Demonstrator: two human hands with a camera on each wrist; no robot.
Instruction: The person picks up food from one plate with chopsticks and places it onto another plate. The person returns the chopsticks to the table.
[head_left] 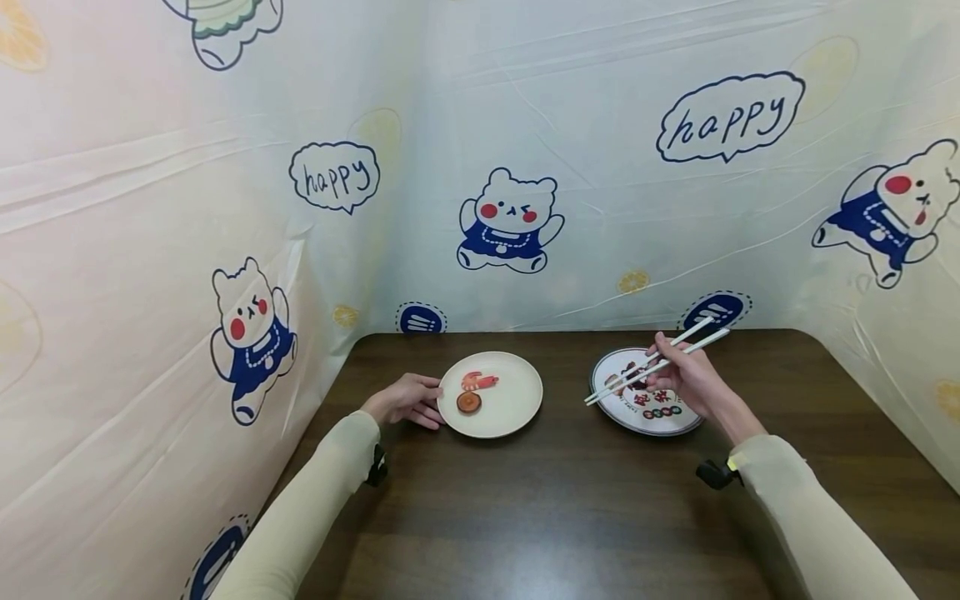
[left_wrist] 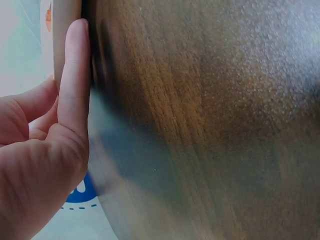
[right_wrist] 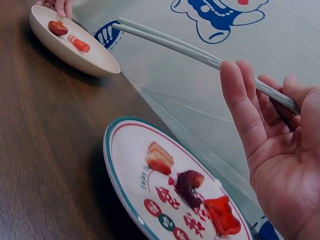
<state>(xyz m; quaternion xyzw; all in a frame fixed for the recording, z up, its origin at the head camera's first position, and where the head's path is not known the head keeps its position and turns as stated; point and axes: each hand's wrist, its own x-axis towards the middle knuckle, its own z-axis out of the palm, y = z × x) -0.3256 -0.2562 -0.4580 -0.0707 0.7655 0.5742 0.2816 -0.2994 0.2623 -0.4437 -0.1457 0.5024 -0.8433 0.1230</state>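
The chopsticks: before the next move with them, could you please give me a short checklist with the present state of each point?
1. Chopsticks held in the right hand: ok.
2. Nothing caught between the tips: ok.
3. Tips at a piece on the printed plate: not ok; they are away from the pale piece, dark curled piece and red piece.
4. Left hand at the edge of the cream plate: ok; how firmly it holds, cannot tell.
5. Free room on the cream plate: ok; the shrimp and brown round piece leave its right side bare.
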